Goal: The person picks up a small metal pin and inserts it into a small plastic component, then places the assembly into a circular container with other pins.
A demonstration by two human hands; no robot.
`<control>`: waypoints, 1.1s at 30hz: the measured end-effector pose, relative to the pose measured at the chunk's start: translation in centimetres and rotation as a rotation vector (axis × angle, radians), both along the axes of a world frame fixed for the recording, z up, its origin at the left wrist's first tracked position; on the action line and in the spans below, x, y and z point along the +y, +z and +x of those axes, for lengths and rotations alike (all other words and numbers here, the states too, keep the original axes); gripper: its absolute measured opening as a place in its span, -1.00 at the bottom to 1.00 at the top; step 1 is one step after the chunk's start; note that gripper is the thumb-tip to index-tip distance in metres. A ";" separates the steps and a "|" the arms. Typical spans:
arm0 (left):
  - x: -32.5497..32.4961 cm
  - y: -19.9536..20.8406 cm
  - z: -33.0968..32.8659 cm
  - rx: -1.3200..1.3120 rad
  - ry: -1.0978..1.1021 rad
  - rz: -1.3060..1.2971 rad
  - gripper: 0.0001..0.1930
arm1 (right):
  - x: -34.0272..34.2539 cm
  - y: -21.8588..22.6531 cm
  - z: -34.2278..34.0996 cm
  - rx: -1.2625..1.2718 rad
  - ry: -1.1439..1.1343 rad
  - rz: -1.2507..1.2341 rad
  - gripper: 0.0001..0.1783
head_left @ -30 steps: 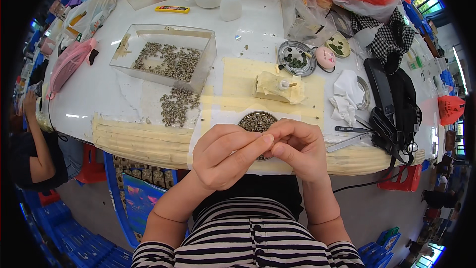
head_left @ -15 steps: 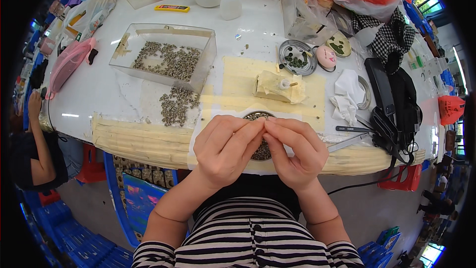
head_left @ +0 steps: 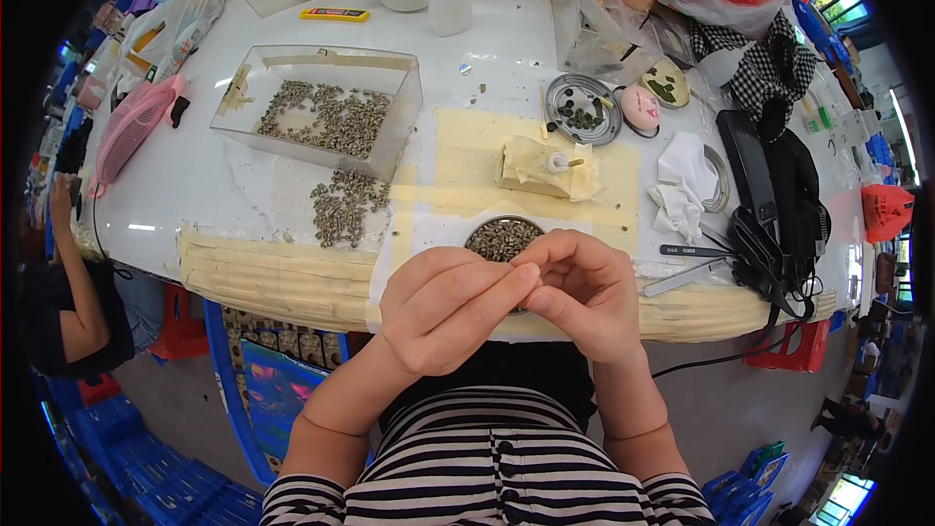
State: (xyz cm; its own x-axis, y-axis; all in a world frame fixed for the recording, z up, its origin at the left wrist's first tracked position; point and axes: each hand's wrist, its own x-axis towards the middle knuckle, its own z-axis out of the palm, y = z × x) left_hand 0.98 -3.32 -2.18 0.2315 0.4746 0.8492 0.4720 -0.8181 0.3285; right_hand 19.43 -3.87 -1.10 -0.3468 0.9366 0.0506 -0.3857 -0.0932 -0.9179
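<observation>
My left hand (head_left: pixel 443 310) is closed, thumb and fingertips pinched together just in front of a round dish (head_left: pixel 471 237) heaped with small metal pieces (head_left: pixel 504 239). Meeting it at the fingertips is my right hand (head_left: pixel 587 298), its fingers curled and its thumb drawn close. Whatever lies between the fingertips is too small or too hidden to name. Both hands hover over the near part of the dish and cover it. Beyond the dish stands a tape-wrapped block (head_left: pixel 531 168) with a short white peg (head_left: pixel 560 163) on it.
A clear plastic box (head_left: pixel 405 127) holds many small metal pieces, with a loose pile (head_left: pixel 343 206) beside it. To the right lie tweezers (head_left: pixel 690 251), white tissue (head_left: pixel 685 175), a metal dish with dark green bits (head_left: pixel 556 97) and black straps (head_left: pixel 779 263). A squeeze bottle (head_left: pixel 450 8) stands behind.
Both hands have come slightly nearer to me, uncovering more of the dish. My right thumb has drawn away from the left fingertips, and the right fingers have curled over.
</observation>
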 end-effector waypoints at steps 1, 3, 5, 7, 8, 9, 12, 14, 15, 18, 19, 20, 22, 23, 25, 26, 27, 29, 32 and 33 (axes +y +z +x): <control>0.0 0.0 0.0 0.008 0.006 0.000 -0.63 | 0.0 -0.1 0.0 -0.002 -0.015 0.011 -0.74; 0.1 0.0 0.2 0.013 0.025 0.003 -0.63 | 0.0 -0.3 0.0 -0.008 -0.046 0.036 -0.74; 0.2 0.0 0.4 0.007 0.052 0.004 -0.63 | -0.1 -0.5 0.0 -0.061 -0.104 0.058 -0.76; 0.3 0.0 0.6 0.001 0.069 -0.012 -0.63 | -0.1 -0.4 -0.1 -0.141 -0.178 0.115 -0.76; 0.3 0.0 0.7 -0.001 0.079 -0.021 -0.63 | -0.1 -0.3 -0.3 -0.194 -0.223 0.160 -0.76; 0.4 0.0 0.7 -0.010 0.082 -0.034 -0.63 | -0.1 -0.3 -0.5 -0.247 -0.267 0.206 -0.76; 0.6 -0.1 0.9 -0.044 0.099 -0.068 -0.65 | 0.2 -0.4 -1.0 -0.564 -0.437 0.600 -0.76; 0.7 -0.3 1.0 -0.075 0.114 -0.086 -0.66 | 0.5 -0.3 -1.5 -0.617 -0.504 0.736 -0.73; 0.7 -0.3 1.0 -0.077 0.119 -0.089 -0.66 | 0.6 -0.3 -1.7 -0.644 -0.538 0.804 -0.72; 0.7 -0.2 1.0 -0.086 0.130 -0.093 -0.67 | 0.5 -0.4 -1.7 -0.663 -0.539 0.808 -0.69; 0.7 -0.3 1.0 -0.093 0.129 -0.090 -0.67 | 0.5 -0.3 -1.7 -0.643 -0.506 0.750 -0.70; 0.7 -0.3 1.0 -0.099 0.127 -0.086 -0.67 | 0.4 -0.3 -1.5 -0.624 -0.473 0.693 -0.70; 0.5 0.0 0.9 -0.083 0.119 -0.094 -0.66 | 0.3 -0.2 -1.1 -0.538 -0.393 0.545 -0.72; 0.4 0.1 0.9 -0.076 0.113 -0.097 -0.65 | 0.3 -0.2 -0.9 -0.473 -0.347 0.455 -0.73; 0.2 0.1 0.6 -0.051 0.083 -0.085 -0.64 | 0.1 -0.3 -0.6 -0.336 -0.261 0.312 -0.75; 0.1 0.1 0.5 -0.038 0.068 -0.079 -0.63 | 0.0 -0.4 -0.4 -0.263 -0.221 0.258 -0.76; 0.1 0.1 0.3 -0.015 0.060 -0.052 -0.63 | -0.1 -0.5 -0.3 -0.190 -0.182 0.204 -0.77; 0.0 0.0 0.1 0.032 0.046 0.002 -0.62 | -0.1 -0.4 -0.1 -0.102 -0.111 0.120 -0.77; 0.1 -0.1 0.0 0.033 0.015 0.006 -0.61 | 0.0 -0.4 0.1 0.002 -0.035 0.010 -0.76; 0.0 0.0 0.1 0.027 0.024 -0.017 -0.62 | 0.0 -0.4 0.1 0.031 -0.015 -0.024 -0.76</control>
State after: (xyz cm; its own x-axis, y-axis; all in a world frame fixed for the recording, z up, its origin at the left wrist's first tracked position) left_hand 1.06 -3.33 -2.19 0.2425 0.4941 0.8349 0.5001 -0.8011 0.3289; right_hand 19.55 -3.88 -1.49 -0.3316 0.9426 0.0388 -0.4154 -0.1090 -0.9031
